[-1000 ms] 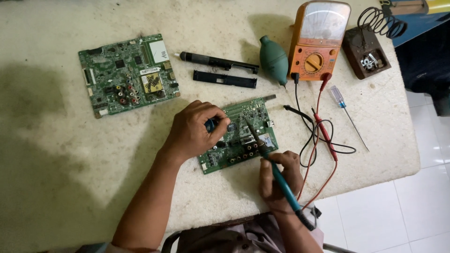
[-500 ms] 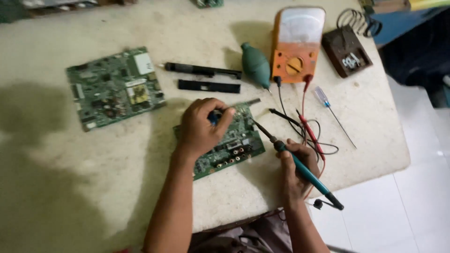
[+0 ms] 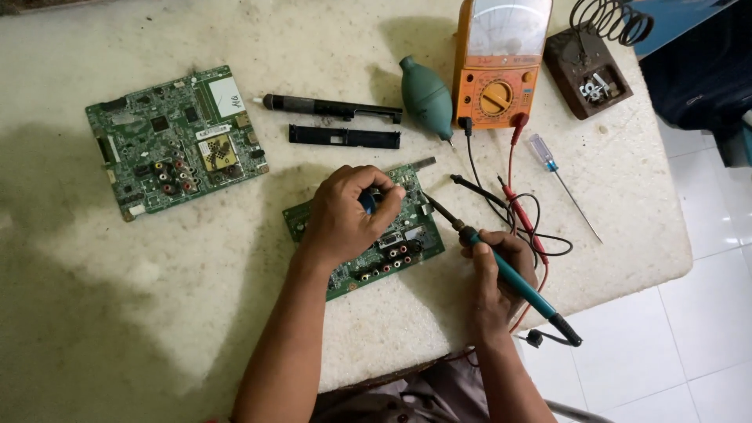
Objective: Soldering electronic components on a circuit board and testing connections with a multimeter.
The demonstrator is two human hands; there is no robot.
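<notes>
My left hand [image 3: 342,213] rests on a green circuit board [image 3: 392,244] lying near the table's front edge, fingers curled around a small blue object [image 3: 368,200] pressed against the board. My right hand [image 3: 501,270] grips a teal-handled soldering iron [image 3: 511,274], its dark tip angled up-left and reaching the board's right edge. Most of the board's middle is hidden under my left hand.
A second green circuit board [image 3: 176,141] lies at the left. Behind are two black strips [image 3: 345,136], a green rubber blower [image 3: 427,98], an orange multimeter [image 3: 501,66] with red and black leads [image 3: 517,211], a screwdriver [image 3: 560,180] and a brown iron stand [image 3: 587,74]. Table edge [image 3: 674,235] at right.
The view has shifted slightly. My right hand with the soldering iron has stayed at the board's right edge; my left hand stays on the board.
</notes>
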